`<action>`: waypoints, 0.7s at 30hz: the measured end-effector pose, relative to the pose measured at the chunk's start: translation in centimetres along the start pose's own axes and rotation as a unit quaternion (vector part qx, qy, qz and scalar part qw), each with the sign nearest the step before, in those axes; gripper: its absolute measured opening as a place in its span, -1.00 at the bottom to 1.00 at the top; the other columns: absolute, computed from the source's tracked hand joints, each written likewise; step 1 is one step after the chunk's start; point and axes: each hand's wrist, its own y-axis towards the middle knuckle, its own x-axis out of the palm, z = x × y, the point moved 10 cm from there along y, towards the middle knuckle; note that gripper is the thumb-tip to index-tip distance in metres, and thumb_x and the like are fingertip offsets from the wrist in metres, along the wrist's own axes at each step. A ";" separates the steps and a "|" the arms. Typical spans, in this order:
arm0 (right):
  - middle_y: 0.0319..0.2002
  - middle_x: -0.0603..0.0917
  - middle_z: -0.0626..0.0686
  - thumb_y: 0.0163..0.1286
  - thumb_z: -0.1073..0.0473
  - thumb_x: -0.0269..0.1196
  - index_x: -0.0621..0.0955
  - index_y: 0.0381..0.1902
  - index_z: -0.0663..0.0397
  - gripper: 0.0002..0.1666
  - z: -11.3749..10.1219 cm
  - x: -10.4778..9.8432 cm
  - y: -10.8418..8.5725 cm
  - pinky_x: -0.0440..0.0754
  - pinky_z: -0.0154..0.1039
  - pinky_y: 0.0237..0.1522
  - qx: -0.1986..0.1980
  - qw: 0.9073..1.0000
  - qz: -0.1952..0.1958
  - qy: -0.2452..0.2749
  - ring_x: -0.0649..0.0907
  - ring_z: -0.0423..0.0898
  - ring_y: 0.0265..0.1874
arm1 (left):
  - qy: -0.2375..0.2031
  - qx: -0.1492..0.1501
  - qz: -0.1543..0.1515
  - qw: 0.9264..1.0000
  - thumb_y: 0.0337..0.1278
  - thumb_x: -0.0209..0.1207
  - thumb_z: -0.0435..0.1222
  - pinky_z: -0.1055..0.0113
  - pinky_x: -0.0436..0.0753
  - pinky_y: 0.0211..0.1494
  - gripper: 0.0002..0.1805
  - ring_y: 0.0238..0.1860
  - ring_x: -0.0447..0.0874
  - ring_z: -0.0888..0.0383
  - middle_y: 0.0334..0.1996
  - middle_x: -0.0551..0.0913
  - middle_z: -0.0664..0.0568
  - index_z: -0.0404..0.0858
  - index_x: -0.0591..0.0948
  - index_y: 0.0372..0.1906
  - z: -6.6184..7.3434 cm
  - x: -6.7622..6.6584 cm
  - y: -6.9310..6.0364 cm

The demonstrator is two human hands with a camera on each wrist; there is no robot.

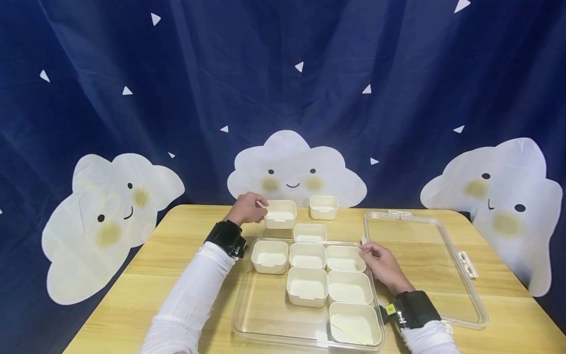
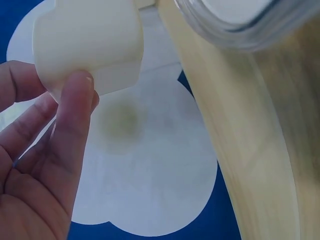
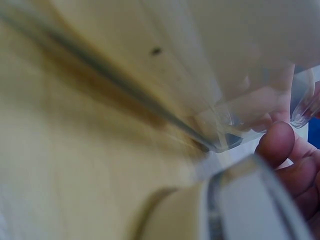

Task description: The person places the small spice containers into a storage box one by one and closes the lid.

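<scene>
Dark blue curtain (image 1: 265, 98), printed with smiling clouds (image 1: 296, 172), is seen in the head view behind a wood-grain bench (image 1: 146, 290). Near the far edge, a cream container (image 1: 280, 216) is pinched at its left side by the left hand (image 1: 246, 209); whether its base is off the bench cannot be told. Bare wood is left between that hand and the bench's left edge. A second container (image 1: 324, 207) is set apart to the right, also near the far edge, and a third (image 1: 310, 232) just behind the far rim of a clear box (image 1: 274, 319). Inside, six containers (image 1: 307, 286) are lined up in columns of one, two and three from left to right, and the near-left part is unfilled. The box's right rim is gripped by the curled fingers of the right hand (image 1: 383, 265). Only a narrow strip is left between box and clear lid (image 1: 442, 275), which is laid flat near the bench's right edge.

From the left wrist, the container is seen held between thumb and fingers, with the bench edge and a box corner to its right, a strip of wood between them.

From the right wrist, the thumb is seen against the box's clear wall, above bare wood; a pale object (image 3: 255, 205) below is too blurred to be identified.
</scene>
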 end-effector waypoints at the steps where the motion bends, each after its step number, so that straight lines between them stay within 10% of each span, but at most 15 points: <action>1: -0.32 0.55 0.09 0.43 0.16 0.16 0.54 0.04 0.31 -0.65 0.0 0.0 0.0 0.37 -0.38 -0.68 0.000 1.000 -0.001 0.000 0.38 -0.22 -0.73 | -0.002 0.003 0.002 1.000 0.03 0.15 -0.41 0.38 0.62 -0.45 -0.73 -0.58 0.67 0.16 -0.55 0.70 0.02 -0.34 0.68 -0.12 0.1 -0.1 -0.2; 21: -0.42 0.47 0.01 0.43 0.17 0.15 0.54 0.04 0.33 -0.64 -0.1 0.1 -0.1 0.34 -0.40 -0.70 -0.001 1.000 -0.004 0.005 0.34 -0.25 -0.76 | -0.023 0.022 0.023 0.999 0.01 0.16 -0.41 0.33 0.56 -0.45 -0.72 -0.57 0.64 0.16 -0.59 0.67 0.07 -0.30 0.69 -0.12 0.5 -0.9 -4.4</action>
